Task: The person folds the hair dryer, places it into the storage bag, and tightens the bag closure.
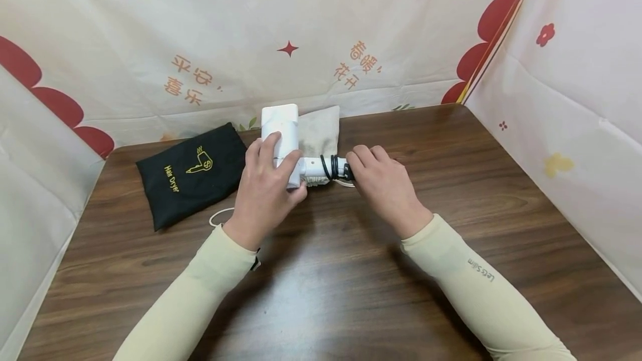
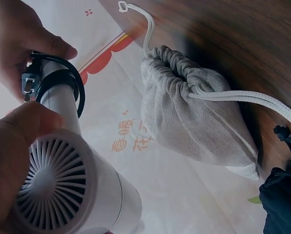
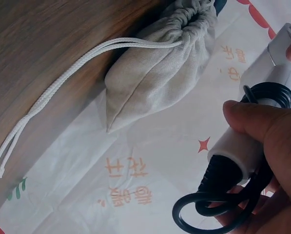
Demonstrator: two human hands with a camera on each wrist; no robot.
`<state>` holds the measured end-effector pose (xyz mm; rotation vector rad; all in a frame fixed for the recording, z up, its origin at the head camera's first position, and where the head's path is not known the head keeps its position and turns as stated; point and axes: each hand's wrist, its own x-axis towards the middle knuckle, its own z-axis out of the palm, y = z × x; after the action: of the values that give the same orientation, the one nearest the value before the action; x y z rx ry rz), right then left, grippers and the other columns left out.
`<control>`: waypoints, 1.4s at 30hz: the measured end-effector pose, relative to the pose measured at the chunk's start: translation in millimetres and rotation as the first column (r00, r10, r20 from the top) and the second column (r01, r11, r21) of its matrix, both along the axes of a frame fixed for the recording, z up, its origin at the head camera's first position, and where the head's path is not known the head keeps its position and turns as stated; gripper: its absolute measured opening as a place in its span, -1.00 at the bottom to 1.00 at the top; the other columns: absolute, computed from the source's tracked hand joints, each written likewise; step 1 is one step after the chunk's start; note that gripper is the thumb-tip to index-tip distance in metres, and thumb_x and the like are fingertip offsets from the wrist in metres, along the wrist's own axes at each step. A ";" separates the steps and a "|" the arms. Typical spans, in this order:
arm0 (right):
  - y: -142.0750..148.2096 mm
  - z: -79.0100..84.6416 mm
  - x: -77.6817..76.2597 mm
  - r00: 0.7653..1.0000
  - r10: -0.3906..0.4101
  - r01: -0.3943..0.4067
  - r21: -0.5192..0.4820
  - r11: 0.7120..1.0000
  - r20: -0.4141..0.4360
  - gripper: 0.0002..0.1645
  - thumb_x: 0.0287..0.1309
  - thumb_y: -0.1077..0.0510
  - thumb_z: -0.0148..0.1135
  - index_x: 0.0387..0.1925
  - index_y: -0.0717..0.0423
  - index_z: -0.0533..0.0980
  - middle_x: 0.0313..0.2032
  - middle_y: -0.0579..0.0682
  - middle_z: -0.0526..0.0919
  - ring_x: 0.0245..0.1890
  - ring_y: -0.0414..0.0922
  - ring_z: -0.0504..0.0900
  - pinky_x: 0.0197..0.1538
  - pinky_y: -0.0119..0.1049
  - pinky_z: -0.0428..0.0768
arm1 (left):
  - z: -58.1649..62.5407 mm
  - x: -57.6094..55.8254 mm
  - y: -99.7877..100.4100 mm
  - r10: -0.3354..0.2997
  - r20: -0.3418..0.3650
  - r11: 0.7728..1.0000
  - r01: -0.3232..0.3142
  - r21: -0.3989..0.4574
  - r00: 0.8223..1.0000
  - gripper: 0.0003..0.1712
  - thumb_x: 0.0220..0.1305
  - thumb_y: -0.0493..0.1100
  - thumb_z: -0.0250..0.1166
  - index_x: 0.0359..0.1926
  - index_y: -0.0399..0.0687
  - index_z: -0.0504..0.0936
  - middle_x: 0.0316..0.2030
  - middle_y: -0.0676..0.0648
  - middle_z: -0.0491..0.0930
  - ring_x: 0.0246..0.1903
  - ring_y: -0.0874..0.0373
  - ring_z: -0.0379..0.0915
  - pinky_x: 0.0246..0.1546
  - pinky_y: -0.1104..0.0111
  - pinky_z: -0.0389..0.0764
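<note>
A white hair dryer [image 1: 280, 118] is held up over the table, its black cord [image 3: 277, 92] wound round the handle. My left hand [image 1: 264, 183] grips the dryer's body near the slatted air intake [image 2: 44, 181]. At the handle's end, my right hand [image 1: 383, 183] holds the handle and the cord, with the metal-pronged plug [image 2: 28, 87] beside its fingers. Behind the dryer lies a grey drawstring pouch [image 2: 194, 117], its mouth gathered and white strings trailing out. The pouch looks filled; its contents are hidden.
A black drawstring bag [image 1: 193, 174] printed "Hair Dryer" lies flat on the left of the brown wooden table [image 1: 321, 294]. Printed cloth walls [image 1: 251, 27] stand at the back and both sides of the table.
</note>
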<state>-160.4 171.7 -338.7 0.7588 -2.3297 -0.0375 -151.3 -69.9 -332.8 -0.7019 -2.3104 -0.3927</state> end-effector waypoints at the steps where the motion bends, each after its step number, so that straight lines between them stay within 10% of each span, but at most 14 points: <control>1: -0.3 0.3 0.5 1.000 -0.008 0.008 0.004 1.000 0.000 -0.68 0.00 0.37 0.36 -0.23 0.22 0.42 -0.26 0.05 0.46 -0.29 0.07 0.48 -0.62 -0.11 0.54 | -0.1 0.2 0.9 0.004 0.001 1.000 -0.004 -0.003 1.000 -0.45 -0.04 -0.09 0.50 0.02 -0.14 0.61 0.21 -0.40 0.30 0.11 -0.38 0.23 -0.10 -0.11 0.55; 7: -2.6 1.1 1.5 0.999 -0.028 0.027 0.024 0.999 0.018 -0.73 0.06 0.40 0.31 -0.22 0.23 0.41 -0.24 0.07 0.45 -0.28 0.08 0.48 -0.67 -0.08 0.50 | -2.0 0.8 5.6 0.052 0.014 0.998 -0.052 -0.018 0.999 -0.42 -0.03 -0.14 0.52 0.05 -0.18 0.60 0.23 -0.41 0.28 0.18 -0.46 0.22 -0.20 -0.17 0.60; 15: -2.1 3.5 -1.0 0.999 0.015 -0.018 0.089 0.996 0.032 -0.77 0.13 0.45 0.22 -0.19 0.28 0.40 -0.17 0.12 0.45 -0.20 0.11 0.43 -0.23 -0.09 0.49 | -3.6 0.1 6.3 0.067 0.012 0.998 -0.066 -0.022 0.998 -0.48 -0.01 -0.18 0.45 0.03 -0.20 0.61 0.22 -0.41 0.31 0.16 -0.45 0.25 -0.28 -0.15 0.61; 33: -2.7 6.3 -1.6 0.999 -0.009 0.006 0.105 0.994 0.031 -0.74 0.09 0.44 0.27 -0.19 0.30 0.40 -0.23 0.13 0.44 -0.30 0.09 0.37 -0.57 -0.17 0.51 | 0.7 -3.2 9.1 0.062 -0.057 0.998 -0.064 -0.029 0.996 -0.46 -0.03 -0.18 0.50 0.03 -0.18 0.60 0.22 -0.36 0.34 0.17 -0.42 0.24 -0.33 -0.13 0.61; 42: -3.1 5.1 -2.6 1.000 -0.005 0.005 0.108 0.994 -0.003 -0.80 0.14 0.42 0.24 -0.22 0.25 0.41 -0.24 0.10 0.45 -0.31 0.09 0.38 -0.31 -0.12 0.44 | 3.6 -4.5 8.1 0.048 -0.029 0.995 -0.050 -0.083 0.998 -0.45 -0.03 -0.22 0.46 0.06 -0.25 0.62 0.22 -0.43 0.38 0.12 -0.48 0.29 -0.04 -0.14 0.55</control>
<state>-163.1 168.6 -333.6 0.8052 -2.3423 -0.1681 -155.9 -61.8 -329.1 -0.6859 -2.3246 -0.2636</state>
